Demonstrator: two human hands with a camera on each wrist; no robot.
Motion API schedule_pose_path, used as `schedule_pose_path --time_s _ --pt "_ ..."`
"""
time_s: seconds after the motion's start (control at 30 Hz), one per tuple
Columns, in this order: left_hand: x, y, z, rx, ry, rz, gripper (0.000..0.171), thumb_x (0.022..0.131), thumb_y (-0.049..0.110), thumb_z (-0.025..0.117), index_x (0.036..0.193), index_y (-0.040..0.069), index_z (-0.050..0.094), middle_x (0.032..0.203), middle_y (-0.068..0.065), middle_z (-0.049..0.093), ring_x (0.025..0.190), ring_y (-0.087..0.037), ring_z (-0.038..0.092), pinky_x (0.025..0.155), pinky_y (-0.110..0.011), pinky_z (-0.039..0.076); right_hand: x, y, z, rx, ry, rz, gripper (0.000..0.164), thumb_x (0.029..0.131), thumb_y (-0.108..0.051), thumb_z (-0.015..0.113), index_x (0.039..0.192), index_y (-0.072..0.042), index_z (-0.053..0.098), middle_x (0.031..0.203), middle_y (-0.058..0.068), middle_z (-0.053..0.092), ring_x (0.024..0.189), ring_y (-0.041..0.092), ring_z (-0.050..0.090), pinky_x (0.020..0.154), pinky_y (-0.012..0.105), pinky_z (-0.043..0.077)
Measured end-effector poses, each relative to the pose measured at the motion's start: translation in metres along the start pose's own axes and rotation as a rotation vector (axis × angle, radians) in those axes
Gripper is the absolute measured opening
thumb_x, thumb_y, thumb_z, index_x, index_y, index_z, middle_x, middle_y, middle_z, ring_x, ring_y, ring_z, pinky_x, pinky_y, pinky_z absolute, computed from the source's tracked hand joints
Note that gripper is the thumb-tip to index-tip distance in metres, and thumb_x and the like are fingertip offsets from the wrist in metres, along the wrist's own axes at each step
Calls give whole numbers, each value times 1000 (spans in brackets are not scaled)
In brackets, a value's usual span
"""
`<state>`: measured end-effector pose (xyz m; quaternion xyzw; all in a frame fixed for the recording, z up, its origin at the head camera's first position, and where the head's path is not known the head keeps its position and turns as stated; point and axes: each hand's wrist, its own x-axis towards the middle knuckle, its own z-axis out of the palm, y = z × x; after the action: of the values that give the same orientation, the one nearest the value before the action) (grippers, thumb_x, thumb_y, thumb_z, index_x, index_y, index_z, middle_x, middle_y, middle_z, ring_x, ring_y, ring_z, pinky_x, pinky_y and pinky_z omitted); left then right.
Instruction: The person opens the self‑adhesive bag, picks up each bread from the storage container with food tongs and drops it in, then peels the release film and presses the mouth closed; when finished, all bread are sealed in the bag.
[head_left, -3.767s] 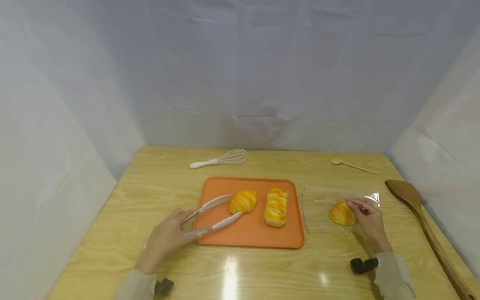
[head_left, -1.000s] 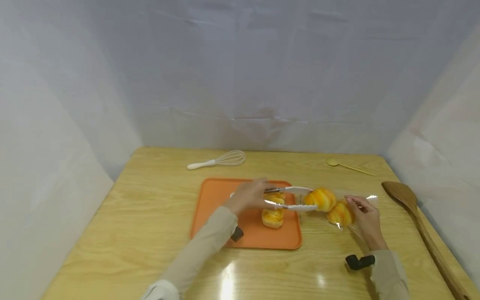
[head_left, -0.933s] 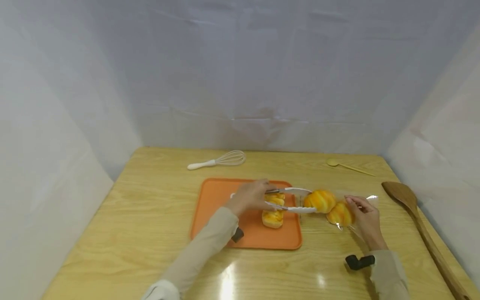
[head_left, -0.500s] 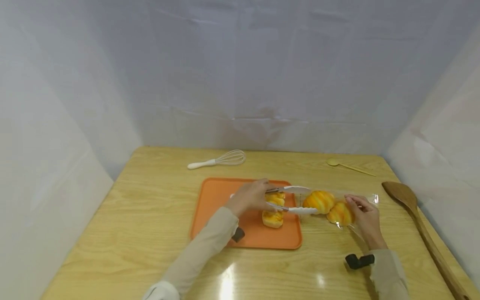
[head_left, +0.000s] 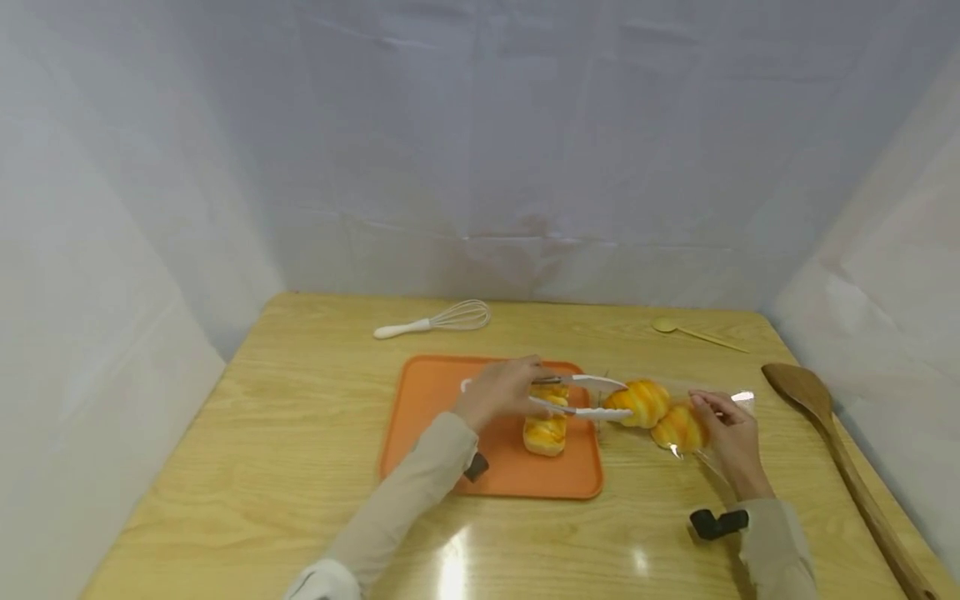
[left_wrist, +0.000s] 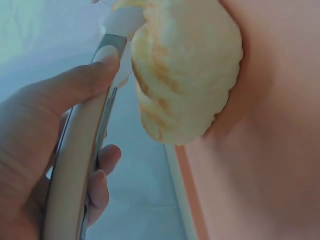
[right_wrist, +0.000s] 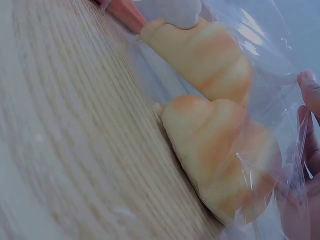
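My left hand (head_left: 502, 390) grips metal tongs (head_left: 591, 413) with white tips, reaching across the orange tray (head_left: 427, 433). The spread tips are at the left side of a croissant-shaped bread roll (head_left: 643, 402). That roll lies against a second bread roll (head_left: 677, 428), both inside a clear plastic bag (right_wrist: 272, 95). At the bag's upper side, my right hand (head_left: 733, 437) pinches the film between thumb and fingers. Below the tongs, a twisted bread loaf (head_left: 545, 437) sits on the tray, partly hidden; the left wrist view shows this loaf (left_wrist: 190, 75) close up.
Behind the tray lies a white whisk (head_left: 431, 324). A small yellow spoon (head_left: 697, 335) is at the back right, and a long wooden spatula (head_left: 832, 425) lies along the table's right edge. White sheeting (head_left: 480, 150) surrounds the table's back and sides.
Since the oldest frame, the left hand has carried a roll with the tongs from the tray rightward into the bag. Over the last second, the tong tips shift slightly; the right hand stays put.
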<state>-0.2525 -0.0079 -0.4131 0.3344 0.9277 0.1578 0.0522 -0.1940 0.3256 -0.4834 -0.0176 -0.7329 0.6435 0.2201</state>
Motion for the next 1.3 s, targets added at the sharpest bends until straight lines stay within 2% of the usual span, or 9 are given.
schedule_pose_path --time_s 0.3,0.43,0.53,0.73,0.83,0.93,1.07,1.23,1.3 --pt "8 -2 -8 190 93 135 55 80 42 79 130 24 64 117 3 64 91 -12 64 72 -28 55 -1 0 2 20 -9 -2 16 94 1 60 99 -3 75 85 -17 67 72 1 51 58 11 42" --pt "9 -5 -9 175 71 127 56 81 42 77 132 25 62 121 4 63 97 -14 65 75 -31 56 0 2 2 46 7 -10 17 93 3 60 97 -3 75 85 -16 68 72 1 52 59 10 42" --pt "8 -10 -8 147 57 120 56 83 43 76 134 25 61 120 3 63 96 -15 64 76 -32 55 0 3 2 57 32 -6 18 93 3 60 95 -6 76 85 -16 69 73 0 53 61 10 43" --pt "6 -19 -3 77 113 158 53 81 40 78 129 21 65 111 1 64 85 -13 61 71 -31 52 0 2 2 63 56 -10 18 93 1 62 92 -10 76 86 -17 70 74 -1 55 64 9 44" --pt "8 -19 -2 82 111 143 54 81 42 78 130 23 64 111 3 64 86 -13 61 70 -30 52 0 1 2 64 37 -2 20 93 -1 62 93 -14 77 86 -17 69 74 -1 55 63 9 44" --pt "12 -16 -1 114 67 104 57 81 45 77 133 26 61 116 5 62 92 -13 62 74 -31 53 -1 1 3 55 18 10 20 93 -2 62 94 -14 77 86 -18 69 74 -2 54 61 9 44" --pt "17 -10 0 130 10 52 62 80 46 77 136 25 59 118 3 60 96 -13 60 79 -32 53 -1 1 4 51 15 19 17 94 -2 62 95 -11 77 86 -17 68 73 -1 54 59 9 44" --pt "15 -4 0 109 -14 -6 67 79 48 78 138 23 57 118 2 59 96 -14 59 81 -32 52 0 1 3 52 45 40 16 94 -4 62 94 -12 76 85 -17 68 72 0 54 59 10 44" --pt "13 -4 -2 82 -25 -22 70 79 47 78 140 22 55 125 0 58 104 -17 60 87 -34 53 1 2 2 49 53 46 16 94 -5 62 93 -13 77 85 -17 68 73 0 54 60 10 44"
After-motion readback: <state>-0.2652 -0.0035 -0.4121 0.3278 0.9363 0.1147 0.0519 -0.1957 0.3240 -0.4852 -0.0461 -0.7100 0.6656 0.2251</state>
